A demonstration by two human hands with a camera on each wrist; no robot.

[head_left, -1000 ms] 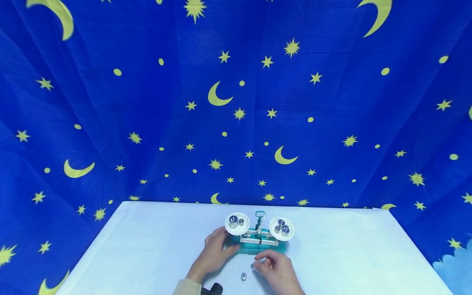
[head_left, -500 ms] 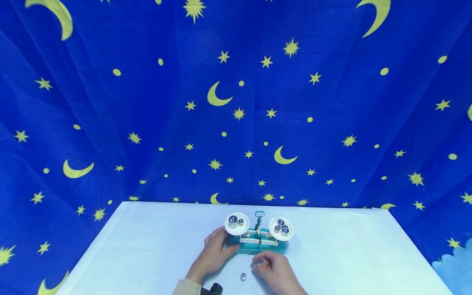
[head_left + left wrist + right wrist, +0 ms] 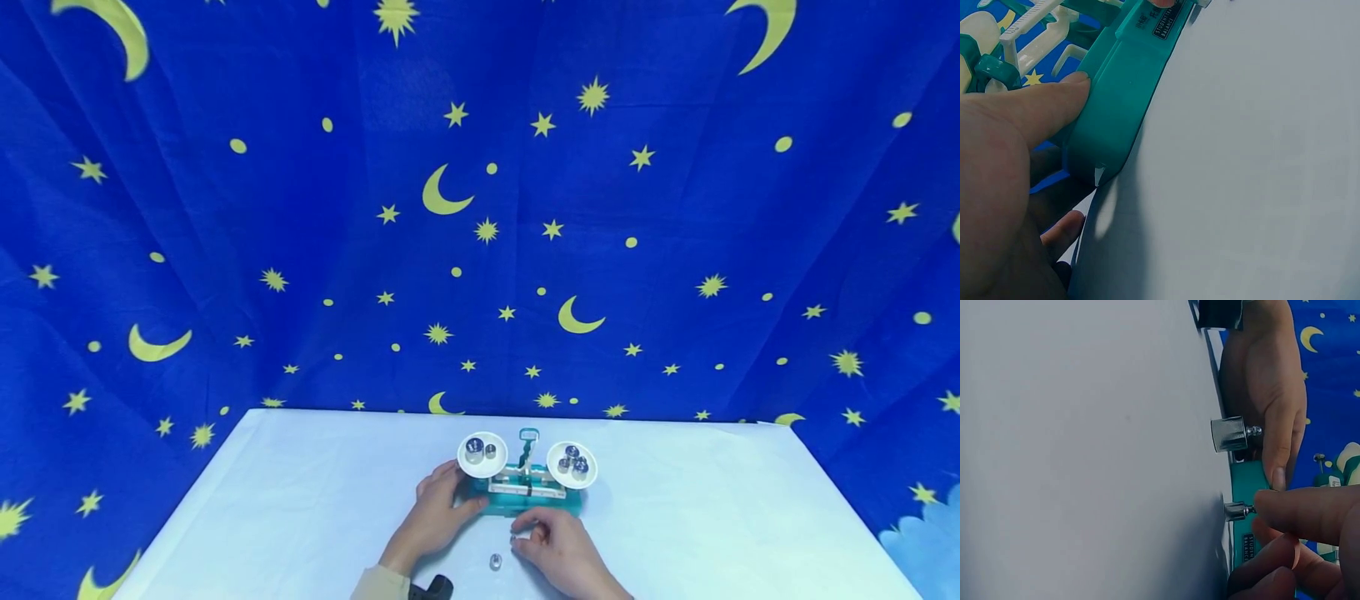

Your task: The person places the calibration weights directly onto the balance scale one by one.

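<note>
A green balance scale stands on the table, with white pans on both sides. My left hand grips the left end of its base; in the left wrist view the thumb lies on top of the green base. Just in front of the scale, my right hand pinches the knob of a small metal weight between thumb and finger. The weight appears to stand on the table. A larger metal weight stands nearby, left of the right hand.
Two metal weights sit in the left pan. Several more are in the right pan. A white cloth covers the table, and a blue star-patterned curtain hangs behind.
My right hand has shifted slightly left, its fingers coming closer around the small weight. The left hand stays on the scale's base.
</note>
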